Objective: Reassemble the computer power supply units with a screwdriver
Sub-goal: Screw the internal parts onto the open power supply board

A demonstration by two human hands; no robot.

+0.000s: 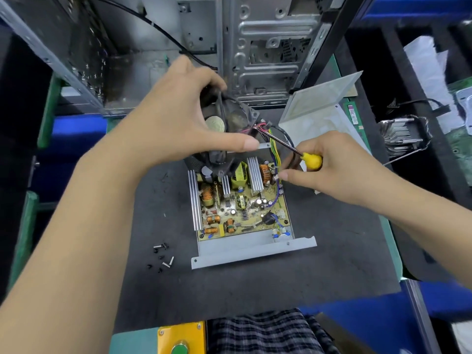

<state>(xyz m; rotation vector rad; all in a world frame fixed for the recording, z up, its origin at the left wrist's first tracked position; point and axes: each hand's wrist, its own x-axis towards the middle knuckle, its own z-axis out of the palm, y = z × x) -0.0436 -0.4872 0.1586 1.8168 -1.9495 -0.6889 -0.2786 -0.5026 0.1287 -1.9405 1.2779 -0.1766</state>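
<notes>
Two hands are seen at the far end of the open power supply [242, 208] on the grey mat [332, 251]. A round black fan [229, 116] is gripped by the left hand [178, 118]; a yellow-handled screwdriver [306, 158] is pinched by the right hand [339, 164]. Small loose screws [162, 256] are scattered left of its ridged silver fins.

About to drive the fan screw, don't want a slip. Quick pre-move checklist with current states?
1. Left hand holds the fan steady: ok.
2. Right hand grips the screwdriver: ok.
3. Tip seated in a screw at the fan corner: cannot tell, hidden among wires.
4. Wires out of the tip's path: not ok, they crowd the shaft.
5. Spare screws at hand on the mat: ok.
6. Board seated in the case: cannot tell.
</notes>
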